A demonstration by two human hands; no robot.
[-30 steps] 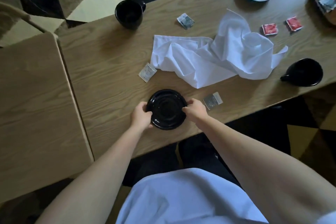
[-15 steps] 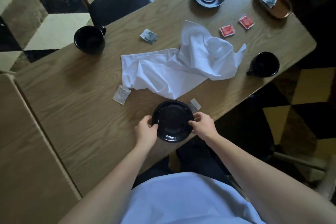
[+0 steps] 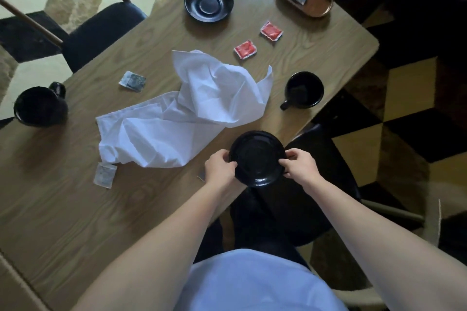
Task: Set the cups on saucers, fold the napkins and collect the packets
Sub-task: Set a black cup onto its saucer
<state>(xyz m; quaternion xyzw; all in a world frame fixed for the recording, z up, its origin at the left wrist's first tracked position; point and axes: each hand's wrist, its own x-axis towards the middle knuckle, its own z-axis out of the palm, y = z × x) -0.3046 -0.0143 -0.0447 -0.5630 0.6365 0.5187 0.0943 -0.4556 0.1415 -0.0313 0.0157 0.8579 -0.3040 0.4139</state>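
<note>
Step in hand: placing saucers. Left hand (image 3: 219,168) and right hand (image 3: 300,165) both pinch the rim of the near saucer (image 3: 257,158), fingers clenched on opposite edges, at the near edge of the surface (image 3: 75,209), partly overhanging it. Can't tell if it's resting or lifted.

Next, as I read it: set it flat near the right cup (image 3: 304,90), then lift that cup on. Far saucer (image 3: 208,0) and left cup (image 3: 40,105) are well apart, unpaired.

Napkins (image 3: 182,111) lie crumpled and unfolded. Packets are scattered; one sits in the tray (image 3: 318,5).

Hidden: a packet corner (image 3: 201,176) just shows beside the left hand. Packet print is unreadable.
</note>
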